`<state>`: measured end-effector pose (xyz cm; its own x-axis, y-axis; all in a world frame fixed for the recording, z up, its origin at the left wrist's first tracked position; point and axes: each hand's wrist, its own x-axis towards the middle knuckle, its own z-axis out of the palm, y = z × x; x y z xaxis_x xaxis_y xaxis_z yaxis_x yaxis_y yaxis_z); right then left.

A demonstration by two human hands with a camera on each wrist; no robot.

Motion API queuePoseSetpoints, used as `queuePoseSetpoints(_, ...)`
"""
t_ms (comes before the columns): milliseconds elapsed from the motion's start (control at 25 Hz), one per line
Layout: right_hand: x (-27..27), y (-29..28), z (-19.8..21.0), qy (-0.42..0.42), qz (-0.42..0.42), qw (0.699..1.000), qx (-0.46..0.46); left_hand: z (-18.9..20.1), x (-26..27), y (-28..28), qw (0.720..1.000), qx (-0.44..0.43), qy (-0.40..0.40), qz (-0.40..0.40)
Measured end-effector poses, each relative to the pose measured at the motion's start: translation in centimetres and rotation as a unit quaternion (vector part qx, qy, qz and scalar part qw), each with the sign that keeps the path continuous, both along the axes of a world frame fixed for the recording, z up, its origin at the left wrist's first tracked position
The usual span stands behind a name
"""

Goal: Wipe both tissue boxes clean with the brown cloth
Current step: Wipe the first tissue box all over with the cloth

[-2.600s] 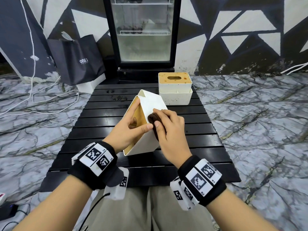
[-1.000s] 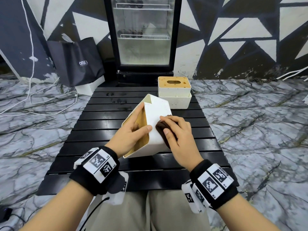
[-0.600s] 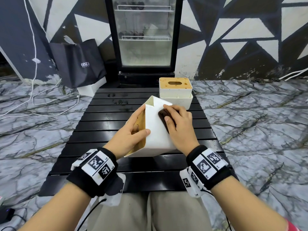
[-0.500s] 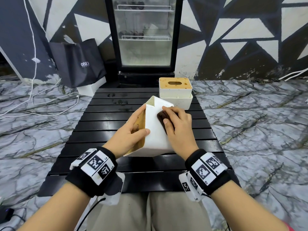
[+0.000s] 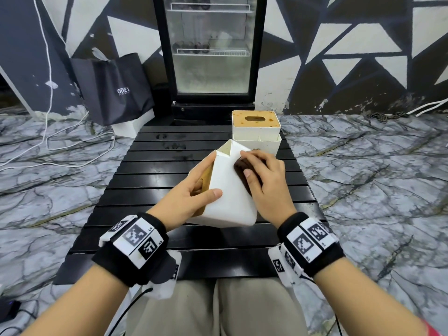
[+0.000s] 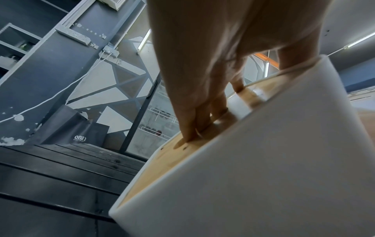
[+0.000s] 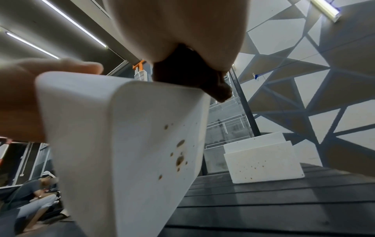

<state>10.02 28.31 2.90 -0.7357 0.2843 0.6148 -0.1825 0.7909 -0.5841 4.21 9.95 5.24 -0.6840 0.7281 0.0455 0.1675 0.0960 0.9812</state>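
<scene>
A white tissue box (image 5: pixel 228 197) with a wooden lid stands tilted on the black slatted table (image 5: pixel 150 180). My left hand (image 5: pixel 206 187) grips it, thumb on the white face and fingers (image 6: pixel 194 125) on the wooden lid (image 6: pixel 162 160). My right hand (image 5: pixel 257 170) holds the brown cloth (image 5: pixel 242 169) bunched under its fingers against the box's upper right face, near the far top edge. In the right wrist view the cloth (image 7: pixel 188 77) sits on the box's top edge, and the side (image 7: pixel 131 152) below carries brown spots. The second tissue box (image 5: pixel 255 132) stands upright behind, speckled with spots (image 7: pixel 261 160).
A glass-door fridge (image 5: pixel 211 52) stands just behind the table. A black paper bag (image 5: pixel 114 88) and white cables (image 5: pixel 72 144) lie on the marble floor at the left. A person sits far off in the right wrist view (image 7: pixel 34 189).
My right hand has slid the cloth from the lower middle of the box's face up to its far top edge. The left hand keeps its grip, and the box has turned slightly.
</scene>
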Motion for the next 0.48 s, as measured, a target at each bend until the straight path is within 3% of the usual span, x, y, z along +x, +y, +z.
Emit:
queuePoseSetpoints(160, -1.6, 0.4, 1.8, -0.021, -0.025, 0.999, -0.001, -0.4, 0.3, -0.1, 1.0, 0.004, 0.016, -0.013)
queuePoseSetpoints(480, -1.1, 0.2, 1.9, -0.011, 0.006, 1.0, 0.02, -0.9, 0.0, -0.6, 1.0, 0.005, 0.013, -0.014)
